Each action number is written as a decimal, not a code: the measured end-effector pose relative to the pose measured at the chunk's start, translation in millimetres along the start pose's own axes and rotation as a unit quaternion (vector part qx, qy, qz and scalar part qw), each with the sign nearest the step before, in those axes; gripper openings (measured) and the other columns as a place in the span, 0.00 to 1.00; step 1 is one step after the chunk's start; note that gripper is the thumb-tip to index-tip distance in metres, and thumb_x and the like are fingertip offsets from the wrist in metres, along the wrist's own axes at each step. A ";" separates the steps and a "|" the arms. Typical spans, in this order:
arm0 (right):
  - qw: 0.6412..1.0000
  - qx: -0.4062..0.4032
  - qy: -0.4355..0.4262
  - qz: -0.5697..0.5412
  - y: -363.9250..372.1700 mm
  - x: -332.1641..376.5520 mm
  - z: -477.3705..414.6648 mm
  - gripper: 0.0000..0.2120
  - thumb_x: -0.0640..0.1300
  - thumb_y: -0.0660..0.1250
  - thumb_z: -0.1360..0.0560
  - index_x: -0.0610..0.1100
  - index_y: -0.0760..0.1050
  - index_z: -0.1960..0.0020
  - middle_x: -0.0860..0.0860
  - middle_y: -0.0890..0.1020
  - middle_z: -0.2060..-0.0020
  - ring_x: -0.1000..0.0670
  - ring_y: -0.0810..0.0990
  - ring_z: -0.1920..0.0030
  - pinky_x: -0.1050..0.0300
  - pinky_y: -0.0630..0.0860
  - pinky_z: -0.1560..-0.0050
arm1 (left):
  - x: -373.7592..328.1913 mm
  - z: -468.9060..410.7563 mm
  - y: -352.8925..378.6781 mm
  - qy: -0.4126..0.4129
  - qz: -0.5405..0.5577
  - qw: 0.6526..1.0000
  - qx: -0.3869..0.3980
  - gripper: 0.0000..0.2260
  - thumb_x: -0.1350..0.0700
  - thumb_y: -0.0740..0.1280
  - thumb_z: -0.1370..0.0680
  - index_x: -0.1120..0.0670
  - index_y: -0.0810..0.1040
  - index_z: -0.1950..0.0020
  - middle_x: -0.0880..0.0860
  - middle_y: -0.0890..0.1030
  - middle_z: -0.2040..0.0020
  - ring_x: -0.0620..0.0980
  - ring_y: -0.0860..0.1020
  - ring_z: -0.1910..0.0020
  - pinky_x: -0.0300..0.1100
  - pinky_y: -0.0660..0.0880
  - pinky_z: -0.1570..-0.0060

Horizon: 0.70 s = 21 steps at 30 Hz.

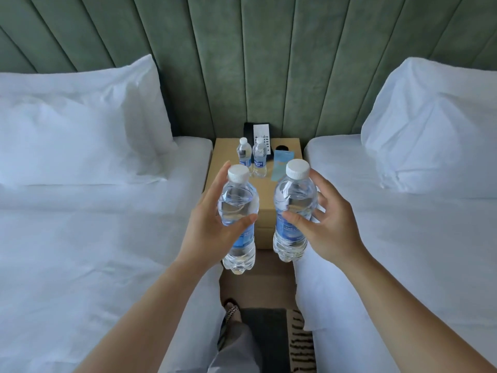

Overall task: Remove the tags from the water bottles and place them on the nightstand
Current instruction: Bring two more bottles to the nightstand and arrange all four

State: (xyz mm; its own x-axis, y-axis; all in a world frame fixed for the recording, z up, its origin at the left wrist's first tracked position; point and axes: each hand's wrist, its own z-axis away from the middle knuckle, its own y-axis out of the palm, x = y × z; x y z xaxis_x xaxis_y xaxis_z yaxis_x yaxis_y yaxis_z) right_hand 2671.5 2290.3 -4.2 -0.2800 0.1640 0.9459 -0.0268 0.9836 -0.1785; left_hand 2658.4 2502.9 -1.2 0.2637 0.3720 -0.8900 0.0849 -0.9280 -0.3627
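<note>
Gripping a water bottle apiece, the left hand [207,224] and right hand [330,222] hold the left bottle [238,200] and right bottle [294,200] upright just in front of the worktop [223,160]. No tags show on them. Two rear bottles [244,153] already stand at the worktop's back; setting down the held pair likely remains.

We stretch both bare forearms forward, roughly level. Our left hand [211,224] grips the left bottle [237,193], thumb across its front, fingers behind. Our right hand [332,224] holds the right bottle [295,191] likewise.
</note>
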 end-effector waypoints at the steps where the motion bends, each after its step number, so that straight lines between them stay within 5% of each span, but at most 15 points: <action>1: 1.000 -0.005 0.002 -0.002 3.4 -6.8 -17.4 0.35 0.38 0.76 0.34 0.68 0.67 0.38 0.56 0.76 0.38 0.57 0.75 0.38 0.71 0.73 0.49 | 9.4 -18.5 0.4 0.001 0.007 1.000 0.004 0.38 0.44 0.73 0.33 0.30 0.57 0.29 0.34 0.73 0.35 0.39 0.74 0.36 0.46 0.76 0.42; 9: 0.999 -0.026 0.023 0.008 44.2 -63.6 -147.9 0.35 0.35 0.76 0.34 0.59 0.66 0.35 0.51 0.74 0.36 0.52 0.73 0.35 0.57 0.75 0.41 | 95.2 -160.9 -6.1 -0.002 0.017 0.999 0.048 0.39 0.45 0.73 0.33 0.34 0.58 0.27 0.37 0.71 0.32 0.45 0.72 0.33 0.51 0.75 0.40; 14: 0.997 -0.042 0.058 0.003 65.3 -107.0 -205.2 0.34 0.37 0.77 0.34 0.52 0.68 0.33 0.51 0.75 0.37 0.52 0.74 0.36 0.60 0.76 0.43 | 141.6 -217.1 -6.0 -0.035 0.020 0.998 0.055 0.38 0.45 0.73 0.34 0.33 0.59 0.28 0.35 0.72 0.34 0.40 0.72 0.35 0.51 0.75 0.40; 21: 0.998 -0.031 0.058 -0.001 77.1 -188.0 -259.6 0.34 0.38 0.77 0.34 0.59 0.68 0.35 0.54 0.75 0.37 0.50 0.74 0.35 0.52 0.77 0.42 | 210.0 -264.9 20.0 -0.052 0.013 0.997 0.048 0.37 0.46 0.73 0.33 0.31 0.60 0.29 0.34 0.71 0.34 0.43 0.72 0.34 0.52 0.76 0.40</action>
State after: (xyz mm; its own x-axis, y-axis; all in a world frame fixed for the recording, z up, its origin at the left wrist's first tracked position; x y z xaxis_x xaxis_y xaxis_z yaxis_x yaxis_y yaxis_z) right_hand 2971.2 2354.9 -125.5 -0.1668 0.1669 0.9718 0.0336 0.9860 -0.1636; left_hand 2970.0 2557.1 -122.1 0.1625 0.3526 -0.9216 -0.0140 -0.9330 -0.3595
